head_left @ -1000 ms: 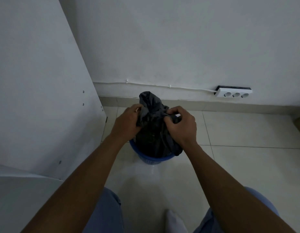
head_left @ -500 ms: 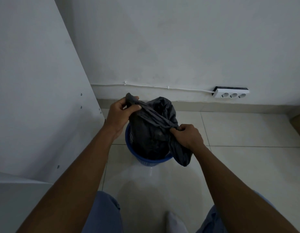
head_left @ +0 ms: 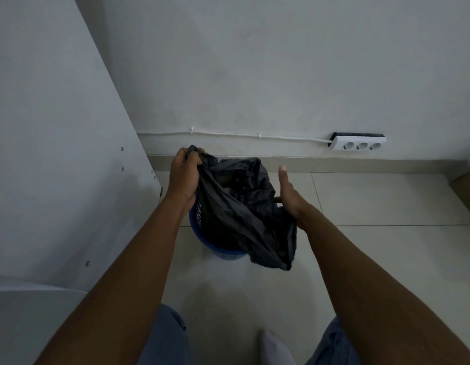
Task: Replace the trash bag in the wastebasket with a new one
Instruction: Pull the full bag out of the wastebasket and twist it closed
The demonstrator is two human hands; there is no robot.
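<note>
Nearest you, your pale sock (head_left: 277,346) shows at the bottom edge between two blue trouser legs (head_left: 164,338), all cut off by the frame. Both bare forearms reach away from you toward the blue mesh wastebasket (head_left: 223,252), which stands on the tiled floor (head_left: 386,259); only its near wall and a patch of its left side show, the rest being covered by the black trash bag (head_left: 241,217).

The bag sits in the basket and runs on a slant, from a bunched corner up at the far left down to a loose flap hanging over the near right rim (its long axis goes far-left to near-right). Its mouth is crumpled, and what lies inside is too dark to make out.

Your left hand (head_left: 183,177) is closed in a fist around that far-left corner. Your right hand (head_left: 287,196) is spread flat, thumb pointing away from you, its palm facing the bag's right side; the bag hides the fingers, so whether they pinch any plastic cannot be told.

Farther off, a white power strip (head_left: 358,144) is fixed low on the far wall (head_left: 255,61), its cable (head_left: 228,133) running left. A white panel (head_left: 57,140) fills the left side.
</note>
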